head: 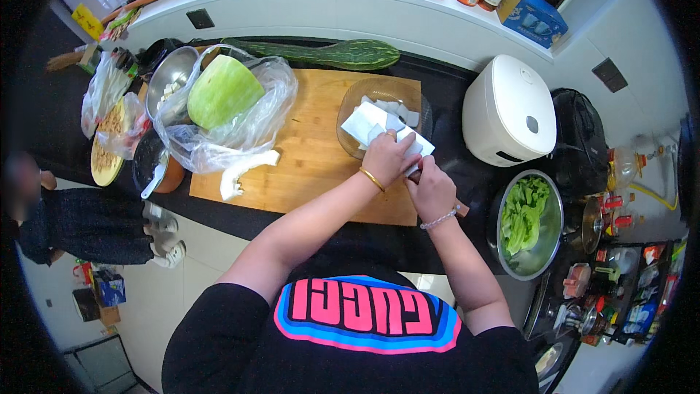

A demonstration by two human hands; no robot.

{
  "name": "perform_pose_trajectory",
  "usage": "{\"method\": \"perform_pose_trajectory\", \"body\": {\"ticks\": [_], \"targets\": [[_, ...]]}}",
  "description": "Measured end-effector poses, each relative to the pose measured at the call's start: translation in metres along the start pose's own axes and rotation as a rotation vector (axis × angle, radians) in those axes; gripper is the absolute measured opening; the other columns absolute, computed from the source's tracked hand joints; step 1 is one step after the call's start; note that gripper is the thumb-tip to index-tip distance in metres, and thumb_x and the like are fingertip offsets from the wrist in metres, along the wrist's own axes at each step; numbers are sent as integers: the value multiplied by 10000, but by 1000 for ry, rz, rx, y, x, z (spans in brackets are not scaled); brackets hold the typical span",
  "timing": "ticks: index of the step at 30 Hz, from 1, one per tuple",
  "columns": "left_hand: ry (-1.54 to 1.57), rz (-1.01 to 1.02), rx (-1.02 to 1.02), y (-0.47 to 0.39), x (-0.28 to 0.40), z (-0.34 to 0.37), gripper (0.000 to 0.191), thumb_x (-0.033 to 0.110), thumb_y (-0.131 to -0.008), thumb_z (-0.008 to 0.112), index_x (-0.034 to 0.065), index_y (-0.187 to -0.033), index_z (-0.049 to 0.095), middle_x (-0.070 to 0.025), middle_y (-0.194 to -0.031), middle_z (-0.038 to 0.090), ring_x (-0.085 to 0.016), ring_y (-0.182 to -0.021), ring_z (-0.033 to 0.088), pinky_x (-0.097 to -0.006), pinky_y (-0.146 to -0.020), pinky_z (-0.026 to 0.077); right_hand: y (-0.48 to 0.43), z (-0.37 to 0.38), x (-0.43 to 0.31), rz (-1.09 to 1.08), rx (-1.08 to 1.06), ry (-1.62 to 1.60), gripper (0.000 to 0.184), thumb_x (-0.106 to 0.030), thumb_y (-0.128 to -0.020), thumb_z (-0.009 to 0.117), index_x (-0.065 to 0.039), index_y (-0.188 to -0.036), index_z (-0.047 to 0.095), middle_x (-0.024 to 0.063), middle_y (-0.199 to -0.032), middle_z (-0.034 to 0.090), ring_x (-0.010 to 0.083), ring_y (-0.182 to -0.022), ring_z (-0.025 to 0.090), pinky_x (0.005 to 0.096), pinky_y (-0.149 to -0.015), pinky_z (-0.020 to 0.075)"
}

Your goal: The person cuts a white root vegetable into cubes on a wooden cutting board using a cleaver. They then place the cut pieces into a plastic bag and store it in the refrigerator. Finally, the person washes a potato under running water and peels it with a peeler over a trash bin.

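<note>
My right hand (pixel 433 189) is closed around the wooden handle of a cleaver (pixel 361 120), whose broad blade lies tilted over an amber glass bowl (pixel 350 90). Pale melon slices (pixel 377 132) rest on the blade, and my left hand (pixel 387 157) presses on them with its fingers. More pale slices (pixel 407 114) are in the bowl, partly hidden by the blade. Beneath is a wooden cutting board (pixel 311 115). On its left side a curved strip of white melon pith (pixel 235 178) lies by a large peeled pale-green melon piece (pixel 223 93) in a clear plastic bag (pixel 273 85).
A long striped green gourd (pixel 339 54) lies behind the board. To the right stand a white rice cooker (pixel 508 109) and a steel bowl of lettuce (pixel 525 219). At left are a steel bowl (pixel 169 74) and a pot with a spoon (pixel 164 172). Another person (pixel 87 224) stands far left.
</note>
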State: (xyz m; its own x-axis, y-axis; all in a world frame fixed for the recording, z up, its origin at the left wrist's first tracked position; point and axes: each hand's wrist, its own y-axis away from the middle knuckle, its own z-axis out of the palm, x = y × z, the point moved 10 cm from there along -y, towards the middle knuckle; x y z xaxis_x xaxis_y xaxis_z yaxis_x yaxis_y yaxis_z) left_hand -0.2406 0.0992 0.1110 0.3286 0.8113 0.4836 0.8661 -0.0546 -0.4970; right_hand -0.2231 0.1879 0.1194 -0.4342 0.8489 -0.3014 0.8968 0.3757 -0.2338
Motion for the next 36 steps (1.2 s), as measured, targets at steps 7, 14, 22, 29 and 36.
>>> {"method": "perform_pose_trajectory", "body": {"ticks": [7,14,22,29,36], "targets": [[3,8,-6,-3,-19,34,359,296,-735,602,121,-1048,573,-147,-706,481,-280,-617,480,-366,-563,409,14,-2,11,5,-31,109,321,-188,-638,678,-67,-802,430,94,-660,543,262,-605,571,355,-542,457],[38,-148,-86,-21,-87,64,235,205,-751,572,107,-960,618,-187,-774,522,-319,-691,526,-372,-653,440,34,-25,19,3,-104,79,324,-169,-613,701,-64,-769,436,99,-658,549,263,-617,572,348,-541,455],[196,-426,232,-2,-136,-20,181,178,-755,567,30,-837,632,-176,-709,561,-321,-716,530,-371,-652,426,48,-43,38,107,-76,-30,351,-185,-591,732,-58,-806,486,104,-671,580,276,-639,580,349,-543,451],[630,-783,182,128,-131,-42,231,230,-835,529,25,-799,629,40,-539,447,-41,-502,375,-210,-446,294,59,-18,7,156,-159,-373,300,-184,-648,709,-61,-852,527,115,-722,601,280,-671,597,330,-581,471],[454,-1018,366,242,-181,-110,237,229,-846,518,28,-753,604,60,-561,436,-28,-499,349,-190,-443,275,71,68,-78,-25,-403,-477,276,-181,-706,648,-60,-898,492,136,-806,587,296,-756,579,367,-631,454]]}}
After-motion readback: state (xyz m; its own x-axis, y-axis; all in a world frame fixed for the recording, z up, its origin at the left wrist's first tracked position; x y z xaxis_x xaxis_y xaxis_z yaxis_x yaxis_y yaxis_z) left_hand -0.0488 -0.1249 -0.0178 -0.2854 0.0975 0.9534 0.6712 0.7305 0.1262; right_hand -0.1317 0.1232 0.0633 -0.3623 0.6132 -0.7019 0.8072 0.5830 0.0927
